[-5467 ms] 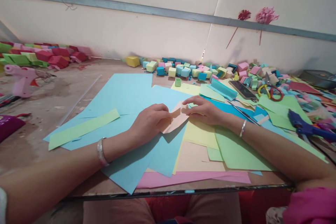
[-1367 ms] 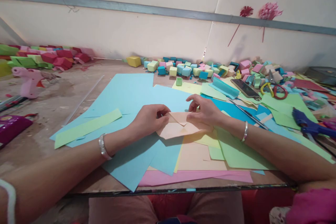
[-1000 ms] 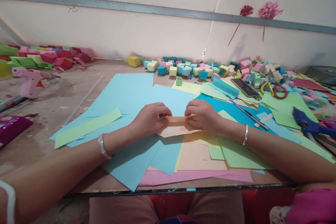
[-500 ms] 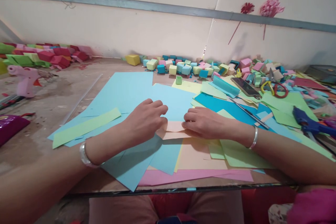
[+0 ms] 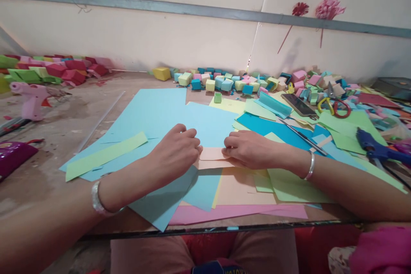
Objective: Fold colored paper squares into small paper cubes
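A folded peach paper piece [image 5: 212,157] lies flat on the stack of coloured sheets at the table's middle. My left hand [image 5: 176,155] presses down on its left end with the fingers curled over the edge. On its right end rests my right hand [image 5: 250,150], fingers held together and fingertips on the fold. Under the piece are a light blue sheet [image 5: 154,115], a peach sheet [image 5: 240,186] and a pink sheet [image 5: 237,212]. Each wrist wears a silver bangle.
Small paper boxes [image 5: 221,83] line the back wall, with more red and green ones [image 5: 48,70] at far left. A pink glue gun [image 5: 30,98] sits left, a blue glue gun [image 5: 374,150] right. A phone [image 5: 300,105] and scissors [image 5: 334,107] lie back right. A green strip [image 5: 105,156] lies left.
The peach piece was held up and folded between both hands; it is now laid flat, and both hands have come down to press it against the sheets.
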Demonstrator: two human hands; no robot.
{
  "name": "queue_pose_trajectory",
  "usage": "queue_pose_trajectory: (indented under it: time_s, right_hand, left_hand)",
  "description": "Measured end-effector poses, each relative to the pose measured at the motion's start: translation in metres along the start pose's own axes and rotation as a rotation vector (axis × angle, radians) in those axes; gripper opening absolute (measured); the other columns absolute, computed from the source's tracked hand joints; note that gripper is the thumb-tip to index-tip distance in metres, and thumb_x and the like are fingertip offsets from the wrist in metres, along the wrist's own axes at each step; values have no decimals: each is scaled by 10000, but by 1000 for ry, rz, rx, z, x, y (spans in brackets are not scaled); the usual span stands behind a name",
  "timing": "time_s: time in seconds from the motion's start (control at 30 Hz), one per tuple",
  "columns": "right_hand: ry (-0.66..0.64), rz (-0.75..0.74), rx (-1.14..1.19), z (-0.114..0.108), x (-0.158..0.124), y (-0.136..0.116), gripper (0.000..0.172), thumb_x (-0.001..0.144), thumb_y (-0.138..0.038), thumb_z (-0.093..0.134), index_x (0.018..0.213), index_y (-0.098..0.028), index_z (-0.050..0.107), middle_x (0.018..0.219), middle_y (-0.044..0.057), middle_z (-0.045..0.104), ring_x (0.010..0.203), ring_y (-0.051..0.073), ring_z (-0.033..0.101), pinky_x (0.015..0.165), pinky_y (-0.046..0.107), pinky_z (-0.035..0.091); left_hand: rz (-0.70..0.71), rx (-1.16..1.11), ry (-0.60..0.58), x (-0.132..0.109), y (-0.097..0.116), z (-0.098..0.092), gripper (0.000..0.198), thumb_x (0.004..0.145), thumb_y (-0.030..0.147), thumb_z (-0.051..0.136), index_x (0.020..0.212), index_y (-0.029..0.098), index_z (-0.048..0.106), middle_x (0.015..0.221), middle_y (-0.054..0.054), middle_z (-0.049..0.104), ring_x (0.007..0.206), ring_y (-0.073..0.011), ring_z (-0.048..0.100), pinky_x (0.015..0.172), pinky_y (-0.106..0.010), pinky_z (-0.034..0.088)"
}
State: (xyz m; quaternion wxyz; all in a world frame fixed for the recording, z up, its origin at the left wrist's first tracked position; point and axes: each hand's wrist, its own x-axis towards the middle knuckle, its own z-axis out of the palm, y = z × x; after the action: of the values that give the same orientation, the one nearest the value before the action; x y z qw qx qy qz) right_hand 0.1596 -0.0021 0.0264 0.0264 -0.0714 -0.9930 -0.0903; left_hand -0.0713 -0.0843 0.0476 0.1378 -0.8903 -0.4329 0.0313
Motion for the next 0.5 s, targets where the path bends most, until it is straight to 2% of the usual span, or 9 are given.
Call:
queue_pose_trajectory:
  time_s: [0.17,0.33,0.43,0.5]
  right_hand:
    - [11,-5,3,2,2,0,297,1001,-244,371,829,-147,593,828,62,578,671,140,376,598,341,174]
    - [-7,13,11,-4,2,-1,337,1008,-234,341,800,-147,592,791,63,572,649,138,364,596,341,183]
    - [-46,8,4,-5,0,-3,314,991,-249,376,802,-153,608,786,67,572,658,146,381,586,333,188]
    - [-34,62,10,-1,0,-3,286,968,-222,401,802,-149,622,786,75,576,662,151,398,572,322,194]
  left_hand:
    - [-120,23,-84,-1,3,-3,306,667,-35,616,484,191,522,481,-57,539,664,-239,501,610,-371,244]
    - [-219,24,-95,0,4,-6,320,581,-67,579,417,185,467,431,-62,506,587,-227,489,591,-363,230]
    - [-316,87,-60,1,1,-5,314,581,-60,530,409,187,444,430,-69,498,575,-233,485,591,-365,250]
    - [-325,135,17,2,0,-4,293,609,-48,497,440,189,464,473,-74,528,604,-243,501,601,-372,284]
